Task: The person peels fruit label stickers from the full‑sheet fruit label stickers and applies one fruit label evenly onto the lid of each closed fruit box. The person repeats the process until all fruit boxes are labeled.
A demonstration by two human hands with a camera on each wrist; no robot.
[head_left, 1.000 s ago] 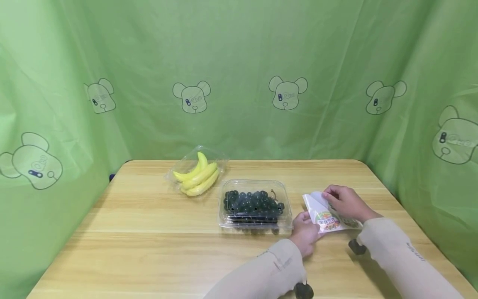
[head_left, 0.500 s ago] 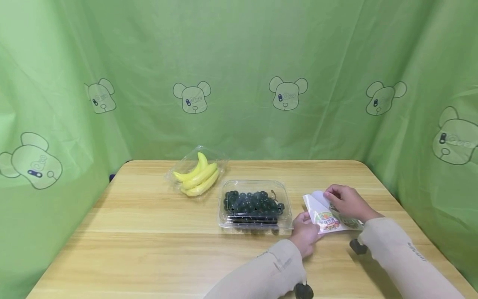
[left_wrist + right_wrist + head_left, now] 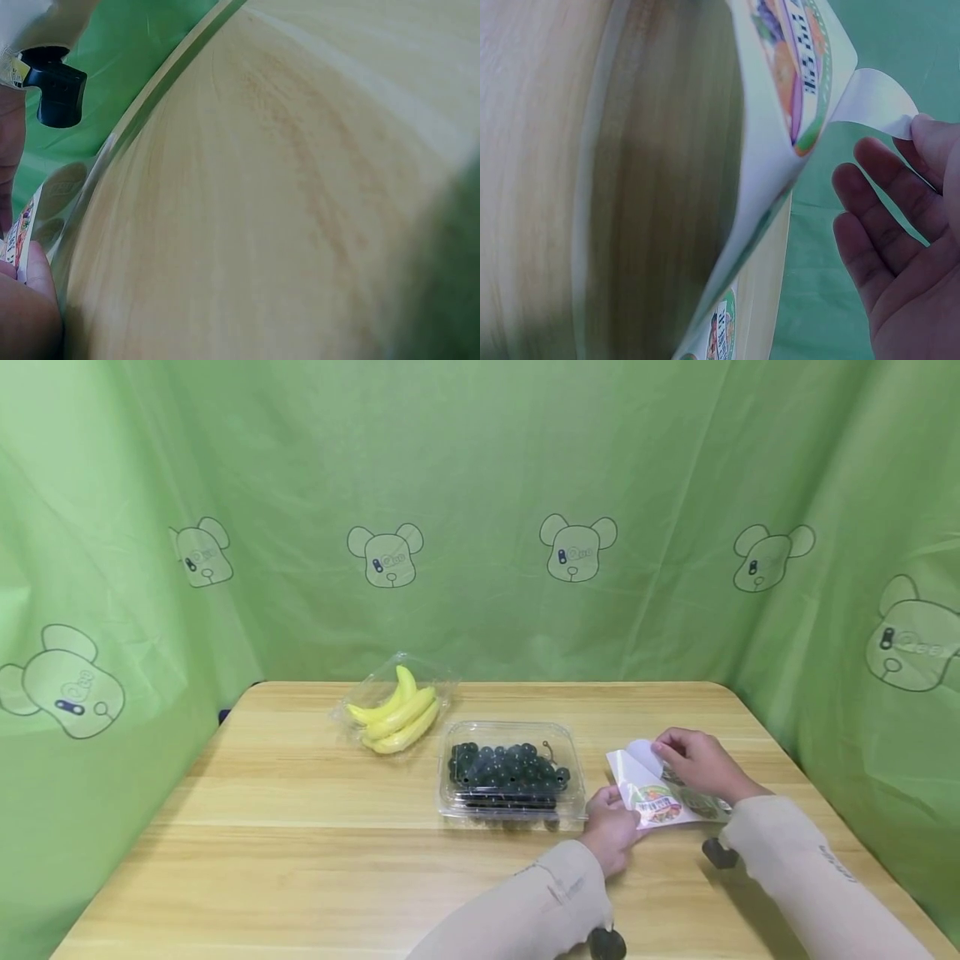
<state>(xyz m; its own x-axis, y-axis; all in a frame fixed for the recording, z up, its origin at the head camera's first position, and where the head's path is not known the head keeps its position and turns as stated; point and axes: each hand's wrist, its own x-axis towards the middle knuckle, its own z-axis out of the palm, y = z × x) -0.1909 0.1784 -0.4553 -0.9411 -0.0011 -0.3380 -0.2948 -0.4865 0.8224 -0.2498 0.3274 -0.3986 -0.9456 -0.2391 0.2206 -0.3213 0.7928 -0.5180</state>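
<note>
My left hand (image 3: 611, 833) grips the lower left edge of a sheet of fruit stickers (image 3: 667, 808), thumb on top. In the left wrist view only part of that hand (image 3: 31, 304) shows, at the lower left with the sheet's edge. My right hand (image 3: 703, 765) pinches the edge of a round sticker (image 3: 643, 756), its white back showing. In the right wrist view this sticker (image 3: 877, 99) curls away from the bent sheet (image 3: 802, 67), held between thumb and index finger. The other fingers (image 3: 885, 225) are spread apart below it.
A clear clamshell box (image 3: 566, 732) of dark grapes (image 3: 510, 768) stands left of the left hand. Farther back on the left, bananas (image 3: 401, 718) lie in a clear plastic bag (image 3: 435, 670). Green curtains (image 3: 480, 460) surround the wooden table (image 3: 315, 860) at back and sides.
My right hand has shifted slightly up and right, and more of the round sticker's white back shows, lifted from the sheet. The left hand has stayed nearly still on the sheet.
</note>
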